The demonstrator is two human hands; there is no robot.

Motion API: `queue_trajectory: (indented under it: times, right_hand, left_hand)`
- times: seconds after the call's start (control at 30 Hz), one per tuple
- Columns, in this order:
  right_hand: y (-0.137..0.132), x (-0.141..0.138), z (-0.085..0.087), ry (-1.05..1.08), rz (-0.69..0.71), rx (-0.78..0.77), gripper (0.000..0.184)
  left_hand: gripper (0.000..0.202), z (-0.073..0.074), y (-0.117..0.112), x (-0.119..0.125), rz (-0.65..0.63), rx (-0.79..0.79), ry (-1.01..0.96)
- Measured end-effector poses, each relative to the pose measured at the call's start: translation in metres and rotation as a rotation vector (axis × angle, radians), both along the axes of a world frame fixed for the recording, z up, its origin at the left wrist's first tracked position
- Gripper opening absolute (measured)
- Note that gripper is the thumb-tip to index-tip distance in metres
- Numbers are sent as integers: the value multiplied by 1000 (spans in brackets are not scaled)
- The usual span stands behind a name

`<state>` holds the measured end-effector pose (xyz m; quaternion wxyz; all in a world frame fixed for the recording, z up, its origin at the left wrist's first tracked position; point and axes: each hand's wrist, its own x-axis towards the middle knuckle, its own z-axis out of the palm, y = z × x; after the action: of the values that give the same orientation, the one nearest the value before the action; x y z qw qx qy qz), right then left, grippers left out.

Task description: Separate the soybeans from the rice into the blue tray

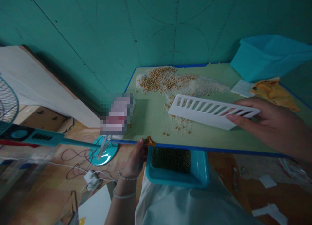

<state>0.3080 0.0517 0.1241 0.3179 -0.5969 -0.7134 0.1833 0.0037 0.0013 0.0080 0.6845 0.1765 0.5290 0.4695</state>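
My right hand (259, 119) grips one end of a white slotted plastic strip (202, 117), held tilted just over the tabletop. Under and beside its far end lie scattered yellow beans (165, 134) and white grains (179, 124). Farther back is a larger heap of yellow-brown beans (158, 78) mixed with white grains (207, 85). My left hand (135, 156) is at the table's front edge, its thumb up beside a piece of brown tape (150, 141); its other fingers are mostly hidden. Right beside it, a teal bin (177, 181) with dark green beans (170, 160) sits under the edge, by my lap.
The pale green table (146, 114) has a blue rim. At its back right stand a teal bin (263, 59) and a crumpled yellow cloth or bag (275, 93). A blurred-out object (117, 116) is at the left corner. A teal fan (44, 137) and cords (73, 160) are left.
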Motion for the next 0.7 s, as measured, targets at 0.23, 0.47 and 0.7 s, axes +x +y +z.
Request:
queue_trajectory:
  times: [0.23, 0.47, 0.7]
  right_hand:
    - [-15, -3, -6, -12, 183, 38, 26]
    - [-22, -8, -4, -2, 229, 29, 40]
    - [-27, -13, -4, 41, 263, -38, 41]
  left_hand:
    - [56, -2, 0, -1, 3, 1, -1]
    - [54, -5, 0, -3, -15, 29, -1]
    - [56, -3, 0, -2, -31, 17, -3]
